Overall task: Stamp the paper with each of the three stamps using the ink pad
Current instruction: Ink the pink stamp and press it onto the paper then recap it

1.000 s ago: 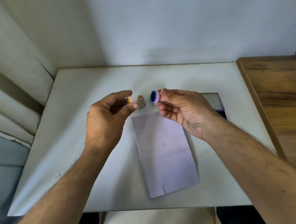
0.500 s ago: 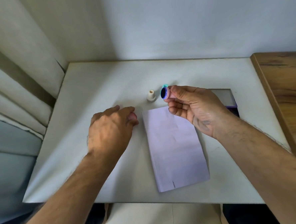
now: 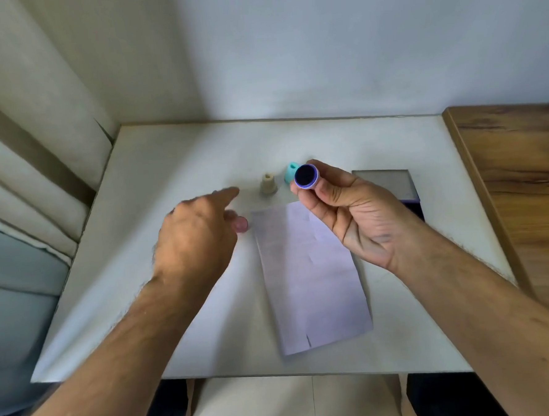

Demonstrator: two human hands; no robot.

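Note:
My right hand [image 3: 357, 215] pinches a small purple stamp [image 3: 306, 177] above the table, its dark round face turned toward me. On the white table [image 3: 168, 169], a beige stamp [image 3: 268, 184] stands upright and a teal stamp [image 3: 291, 170] sits just behind the purple one. The white paper [image 3: 309, 270] lies lengthwise in the middle. The ink pad [image 3: 384, 181] lies to the right, partly hidden by my right hand. My left hand [image 3: 195, 241] hovers blurred left of the paper, fingers stretched toward the beige stamp and holding nothing. A small pink cap [image 3: 241, 224] lies by its thumb.
A wooden surface [image 3: 516, 193] adjoins the table on the right. A wall stands right behind the table and curtains [image 3: 37, 142] hang at the left. The table's front edge is close to my body.
My left hand went down to the table with the small cap, then lifted away and now reaches toward the beige stamp. My right hand has kept the purple stamp raised.

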